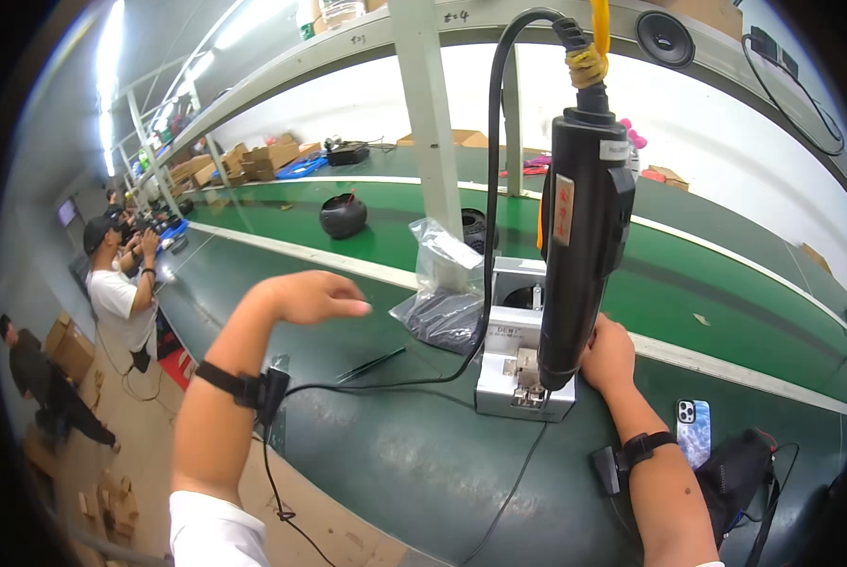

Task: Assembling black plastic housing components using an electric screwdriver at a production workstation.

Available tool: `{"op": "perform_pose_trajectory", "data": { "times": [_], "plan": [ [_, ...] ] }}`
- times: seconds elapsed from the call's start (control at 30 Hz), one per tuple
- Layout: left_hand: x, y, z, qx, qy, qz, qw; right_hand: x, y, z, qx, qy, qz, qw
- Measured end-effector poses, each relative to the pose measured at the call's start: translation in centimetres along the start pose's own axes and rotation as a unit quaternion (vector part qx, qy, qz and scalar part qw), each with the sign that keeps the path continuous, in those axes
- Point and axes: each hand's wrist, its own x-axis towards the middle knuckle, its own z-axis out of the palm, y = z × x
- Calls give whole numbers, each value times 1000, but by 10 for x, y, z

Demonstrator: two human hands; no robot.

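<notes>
In front of me hangs a black electric screwdriver (579, 236), its lower end over a light-grey benchtop screw feeder (504, 402). My left hand (315, 298) is raised over the green bench, left of the feeder, touching nothing. Its thumb stretches to the right, the fingers are loosely bent, and I see nothing held. My right hand (610, 354) is at the feeder's right side, behind the screwdriver's lower part. Its fingertips are hidden, so a grip cannot be made out. Beside the feeder is a clear plastic bag (442, 317) with dark contents.
A thin black tool (371, 364) lies left of the feeder. To the right are a phone (694, 433) and a black pouch (731, 477). A black round shell (343, 215) sits on the green belt (291, 203). A grey post (426, 123) rises behind. Cables cross the bench.
</notes>
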Motion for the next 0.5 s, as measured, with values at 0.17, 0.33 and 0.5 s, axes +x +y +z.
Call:
{"op": "perform_pose_trajectory", "data": {
  "times": [0.17, 0.33, 0.5],
  "plan": [
    [62, -103, -42, 52, 59, -169, 982, 3, -6, 3, 21, 6, -32, 999],
    [165, -136, -52, 30, 283, -166, 944, 8, 51, 39, 128, 71, -44, 988],
    [233, -158, -41, -91, 452, -246, 853, -10, 83, 36, -171, 38, -232, 957]
  ]
}}
